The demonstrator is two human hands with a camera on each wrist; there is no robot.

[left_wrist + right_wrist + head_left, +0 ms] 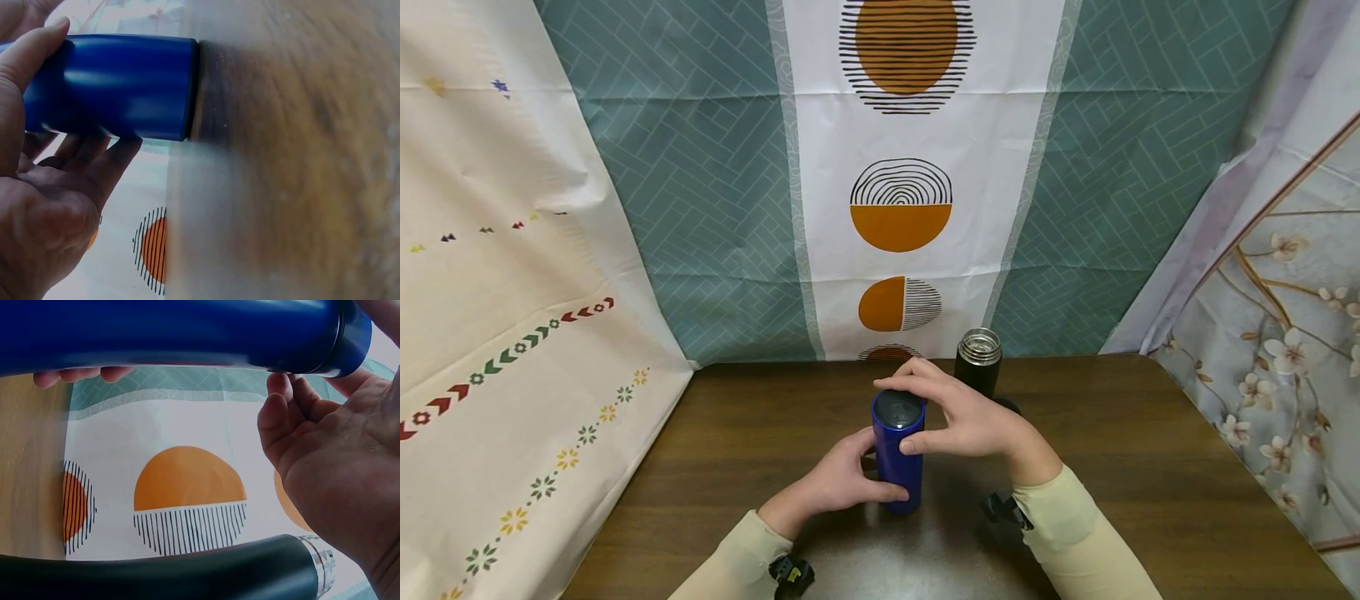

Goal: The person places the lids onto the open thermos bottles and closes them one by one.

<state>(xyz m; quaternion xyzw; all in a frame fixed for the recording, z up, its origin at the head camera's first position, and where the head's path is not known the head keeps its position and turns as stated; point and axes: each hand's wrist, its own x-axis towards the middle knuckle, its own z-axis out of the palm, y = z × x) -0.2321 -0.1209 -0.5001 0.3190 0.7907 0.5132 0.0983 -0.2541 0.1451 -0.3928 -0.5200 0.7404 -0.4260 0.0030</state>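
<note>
A blue vacuum flask [901, 467] stands upright on the table in the head view. My left hand [838, 477] grips its body low down, thumb across the near side and fingers round the far side. At the top, my right hand [973, 421] holds the flask's lid [356, 344], with the thumb in front and the fingers over the far rim. The lid sits on the flask with a thin seam below it in the right wrist view. In the left wrist view, the flask's dark base [192, 90] is right at the tabletop.
Behind my right hand stands a black flask [976, 379] with its steel threaded neck uncovered. A dark round object [1007, 406] beside it is partly hidden by my right hand. The brown wooden table [760, 433] is bordered by patterned cloths [715, 208] at the back and sides.
</note>
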